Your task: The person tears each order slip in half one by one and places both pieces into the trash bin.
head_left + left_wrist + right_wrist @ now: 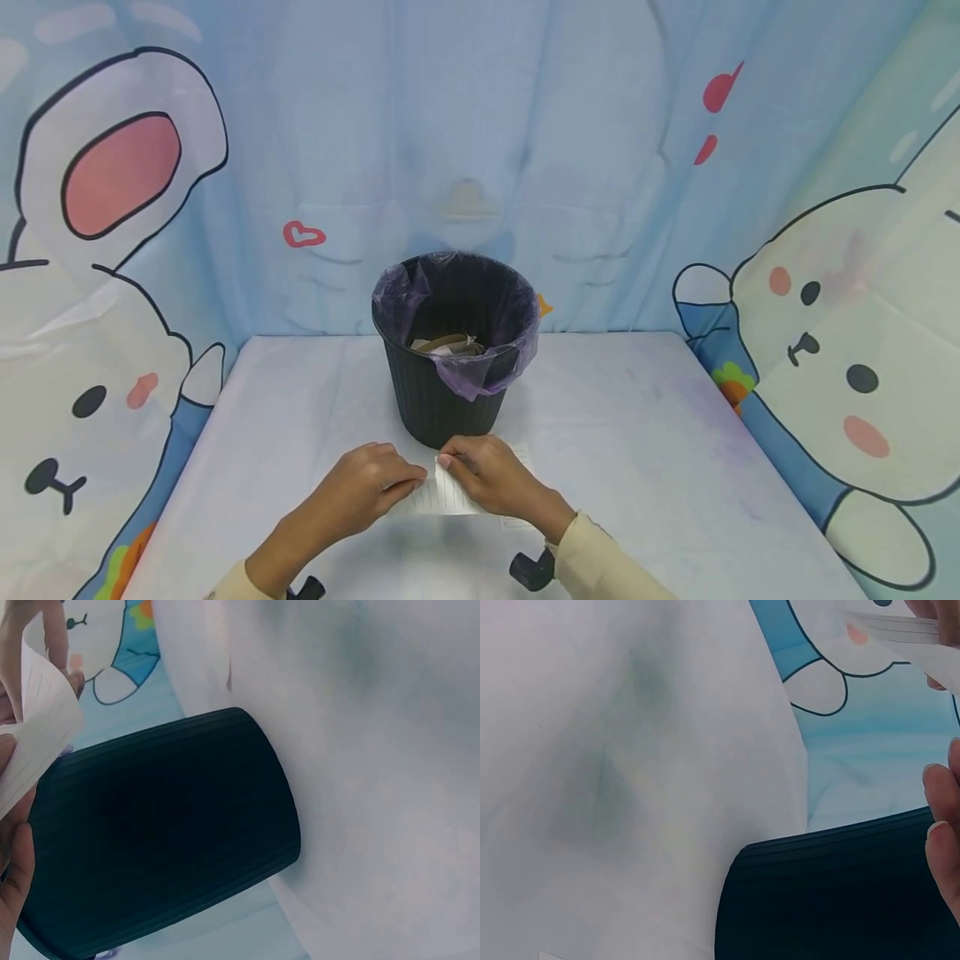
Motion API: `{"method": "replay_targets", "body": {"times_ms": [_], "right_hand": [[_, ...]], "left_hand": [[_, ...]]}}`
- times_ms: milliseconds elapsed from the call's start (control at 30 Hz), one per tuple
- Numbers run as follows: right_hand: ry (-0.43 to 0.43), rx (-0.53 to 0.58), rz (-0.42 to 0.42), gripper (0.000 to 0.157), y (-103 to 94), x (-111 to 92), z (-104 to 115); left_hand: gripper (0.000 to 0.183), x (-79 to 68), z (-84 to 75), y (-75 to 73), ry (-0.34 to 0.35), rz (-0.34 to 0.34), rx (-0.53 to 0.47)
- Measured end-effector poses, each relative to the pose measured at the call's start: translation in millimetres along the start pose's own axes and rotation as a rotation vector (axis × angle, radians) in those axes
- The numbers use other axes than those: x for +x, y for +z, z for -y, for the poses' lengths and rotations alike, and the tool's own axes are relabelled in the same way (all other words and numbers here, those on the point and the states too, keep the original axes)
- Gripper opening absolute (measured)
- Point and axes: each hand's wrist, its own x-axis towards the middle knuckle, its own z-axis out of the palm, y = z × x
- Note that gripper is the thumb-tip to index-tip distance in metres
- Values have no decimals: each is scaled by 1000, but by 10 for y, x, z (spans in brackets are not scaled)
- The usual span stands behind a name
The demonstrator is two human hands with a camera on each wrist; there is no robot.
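Observation:
A sheet of lined white paper (442, 498) is stretched between both hands, held up over the table in front of the bin. My left hand (367, 482) pinches its left part near the top edge. The right hand (497, 477) pinches it a little to the right, thumb and fingers close to the left ones. Between the two pinches the top edge looks uneven; whether it is torn or folded I cannot tell. In the left wrist view the lined paper (46, 724) curves between the fingers. The right wrist view catches its edge by the right border.
Just beyond the hands stands a black ribbed bin (442, 400) with a purple liner (480, 375); brown and white scraps (450, 344) lie inside. Another paper sheet (517, 524) lies flat on the white table (637, 450), partly under the right wrist. A printed curtain (337, 150) hangs behind.

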Motion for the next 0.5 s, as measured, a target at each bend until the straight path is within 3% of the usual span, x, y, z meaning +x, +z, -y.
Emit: {"method": "replay_targets", "body": {"times_ms": [267, 500], "right_hand": [[27, 11, 15, 9, 2, 3, 11], [1, -6, 2, 8, 6, 7, -7]], "left_hand": [[14, -4, 4, -4, -9, 11, -16], [15, -15, 9, 0, 13, -19, -12]]}}
